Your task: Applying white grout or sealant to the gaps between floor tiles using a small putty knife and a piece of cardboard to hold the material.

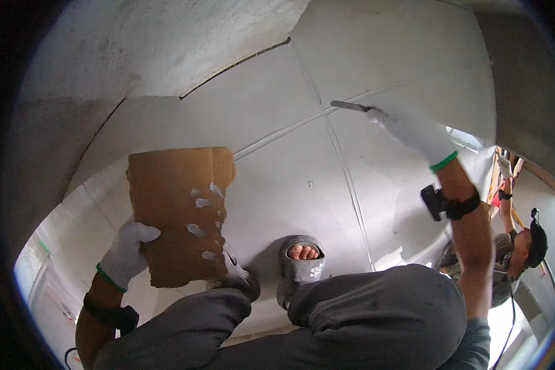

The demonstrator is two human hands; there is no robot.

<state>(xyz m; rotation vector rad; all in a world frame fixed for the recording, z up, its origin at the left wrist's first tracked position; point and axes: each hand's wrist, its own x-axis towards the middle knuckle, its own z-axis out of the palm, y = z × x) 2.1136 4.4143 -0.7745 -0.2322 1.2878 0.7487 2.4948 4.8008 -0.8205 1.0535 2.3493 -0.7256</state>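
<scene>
My left hand (127, 254), in a white glove with a green cuff, grips the left edge of a torn piece of brown cardboard (172, 185). Several dabs of white paste (195, 230) sit on the cardboard's right part. In a matching glove, my right hand (410, 131) is closed around a narrow grey spatula (349, 106), its handle end hidden by the fingers. The spatula's tip is close to where two pale joint lines (324, 112) cross on the light grey tiles; I cannot tell whether it touches them.
My sandalled feet (303, 256) and bent knees (376, 308) are below the joints. A pale wall or slab (160, 49) with a dark gap along its edge runs across the upper left. At the right, a person in a dark cap (524, 246) reaches up with a gloved hand.
</scene>
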